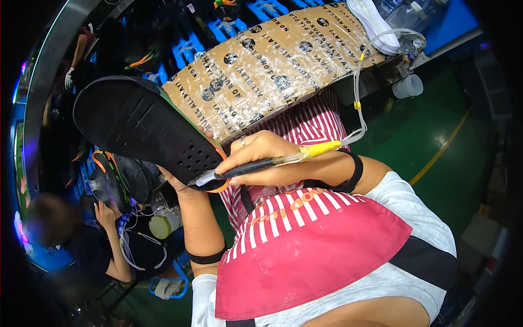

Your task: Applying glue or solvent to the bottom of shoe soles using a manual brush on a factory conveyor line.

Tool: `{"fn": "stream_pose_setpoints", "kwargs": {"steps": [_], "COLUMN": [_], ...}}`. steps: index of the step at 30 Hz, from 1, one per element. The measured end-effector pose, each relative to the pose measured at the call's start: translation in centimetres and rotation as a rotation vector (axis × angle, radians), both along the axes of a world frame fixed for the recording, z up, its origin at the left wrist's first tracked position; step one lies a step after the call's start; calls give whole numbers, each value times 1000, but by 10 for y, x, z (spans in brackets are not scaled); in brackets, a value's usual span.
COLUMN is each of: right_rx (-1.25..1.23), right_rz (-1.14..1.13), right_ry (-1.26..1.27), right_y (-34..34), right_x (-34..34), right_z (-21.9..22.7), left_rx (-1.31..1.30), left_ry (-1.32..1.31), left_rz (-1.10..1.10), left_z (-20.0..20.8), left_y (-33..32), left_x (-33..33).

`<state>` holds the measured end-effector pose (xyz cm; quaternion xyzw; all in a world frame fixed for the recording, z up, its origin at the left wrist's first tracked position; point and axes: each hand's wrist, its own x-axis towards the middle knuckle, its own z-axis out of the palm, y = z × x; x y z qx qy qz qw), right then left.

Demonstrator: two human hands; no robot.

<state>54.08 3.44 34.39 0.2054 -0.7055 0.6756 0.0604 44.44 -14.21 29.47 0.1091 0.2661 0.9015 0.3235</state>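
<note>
My left hand [177, 182] grips a black shoe sole [139, 122] from below near its narrower end, and most of the fingers are hidden behind it. The sole is tilted up, its inner face showing a cluster of small round holes and an orange rim at the end close to me. In my right hand [267, 154] is a glue brush [253, 167] with a dark handle and yellow tape, held like a pen. Its whitish bristles touch the sole's inside next to the orange rim. A clear tube [358, 87] runs from the brush's back end.
Beyond my hands lies a board covered in brown printed cardboard [261, 65], smeared white. White sole pieces [375, 27] and clear bottles [406, 16] are at the far right, above a white cup [407, 86]. A co-worker [92, 234] sits at left, by another shoe [133, 177].
</note>
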Motion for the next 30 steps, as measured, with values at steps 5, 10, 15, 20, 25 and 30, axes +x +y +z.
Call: {"fn": "stream_pose_setpoints", "kwargs": {"steps": [5, 10, 15, 20, 25, 30], "right_rx": [-57, 1, -9, 124, -22, -18], "right_rz": [271, 65, 267, 101, 328, 93], "right_ry": [-75, 16, -33, 95, -39, 17], "right_y": [10, 7, 15, 7, 17, 5], "right_x": [2, 1, 2, 2, 3, 1], "right_z": [3, -4, 4, -9, 5, -11], "left_rx": [-63, -66, -59, -339, -156, -299], "left_ry": [-30, 18, 41, -72, -50, -99], "left_rz": [-4, -173, -327, -123, -303, -200], "left_z": [4, 11, 8, -1, 4, 5], "left_y": [-5, -3, -13, -22, -21, -15], "left_x": [-3, -9, -15, -21, -26, -20]}}
